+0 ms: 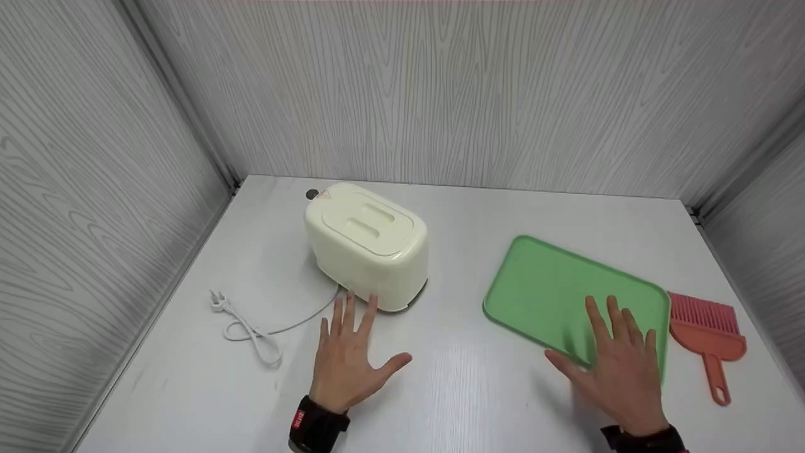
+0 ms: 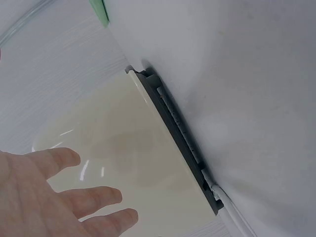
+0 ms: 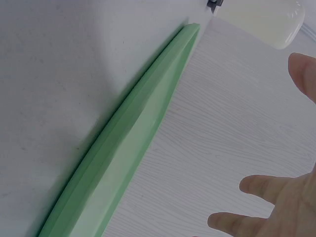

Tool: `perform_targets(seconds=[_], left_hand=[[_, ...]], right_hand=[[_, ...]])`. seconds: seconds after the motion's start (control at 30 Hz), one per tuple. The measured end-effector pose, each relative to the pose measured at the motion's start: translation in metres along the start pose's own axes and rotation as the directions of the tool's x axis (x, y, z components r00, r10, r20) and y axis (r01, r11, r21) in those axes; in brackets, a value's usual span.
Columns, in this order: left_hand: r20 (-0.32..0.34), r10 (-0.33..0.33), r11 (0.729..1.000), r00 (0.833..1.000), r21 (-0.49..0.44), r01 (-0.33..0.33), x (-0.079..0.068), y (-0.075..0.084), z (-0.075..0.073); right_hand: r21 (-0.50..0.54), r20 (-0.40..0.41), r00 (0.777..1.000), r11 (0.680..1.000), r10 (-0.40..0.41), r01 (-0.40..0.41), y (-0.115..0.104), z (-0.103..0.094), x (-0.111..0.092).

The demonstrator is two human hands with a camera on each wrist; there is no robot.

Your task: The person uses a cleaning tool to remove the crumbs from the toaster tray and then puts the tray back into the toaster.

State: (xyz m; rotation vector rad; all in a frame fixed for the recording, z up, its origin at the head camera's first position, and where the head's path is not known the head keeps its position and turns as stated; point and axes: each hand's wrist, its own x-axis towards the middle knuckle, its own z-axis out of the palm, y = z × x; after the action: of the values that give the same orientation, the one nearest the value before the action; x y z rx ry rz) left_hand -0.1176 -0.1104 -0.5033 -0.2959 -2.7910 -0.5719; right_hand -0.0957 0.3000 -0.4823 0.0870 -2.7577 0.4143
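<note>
A cream toaster [image 1: 371, 251] with a lid over its top stands left of the middle of the table. My left hand [image 1: 344, 368], fingers spread and straight, hovers in front of its near side and holds nothing. In the left wrist view the toaster's smooth side [image 2: 133, 148] and dark base lie beyond the fingers. On the right, a green tray [image 1: 547, 277] lies flat. Over its near edge is my right hand [image 1: 619, 371], also spread and with nothing in it; the right wrist view shows the tray's rim [image 3: 123, 133] beside it.
A white power cord with a plug [image 1: 218, 302] lies loosely coiled left of the toaster. Right of the tray rests an orange-red dustpan [image 1: 707, 340] with a brush [image 1: 703, 313]. A small dark disc [image 1: 312, 194] sits behind the toaster. Pale wood-grain walls enclose the back and sides.
</note>
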Motion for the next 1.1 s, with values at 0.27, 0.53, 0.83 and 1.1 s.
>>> perform_targets(seconds=[0.27,0.53,0.83,1.1], left_hand=[[0.012,0.001,1.000,1.000,-0.021,0.000,0.001,-0.001,-0.001],[0.040,-0.022,0.999,0.999,-0.042,0.024,0.004,-0.002,-0.004],[-0.011,-0.090,0.965,0.996,-0.246,0.084,0.012,-0.009,-0.016],[-0.060,-0.169,0.893,0.984,-0.432,0.127,0.037,-0.009,-0.029]], right_hand=[[0.018,0.026,0.999,1.000,0.022,-0.022,0.000,0.001,-0.001],[0.053,0.018,1.000,0.999,0.001,-0.002,-0.005,0.006,0.000],[0.198,0.084,0.996,0.980,0.007,-0.023,-0.034,0.012,0.015],[0.396,0.138,0.990,0.915,0.018,-0.072,-0.059,0.035,0.035]])
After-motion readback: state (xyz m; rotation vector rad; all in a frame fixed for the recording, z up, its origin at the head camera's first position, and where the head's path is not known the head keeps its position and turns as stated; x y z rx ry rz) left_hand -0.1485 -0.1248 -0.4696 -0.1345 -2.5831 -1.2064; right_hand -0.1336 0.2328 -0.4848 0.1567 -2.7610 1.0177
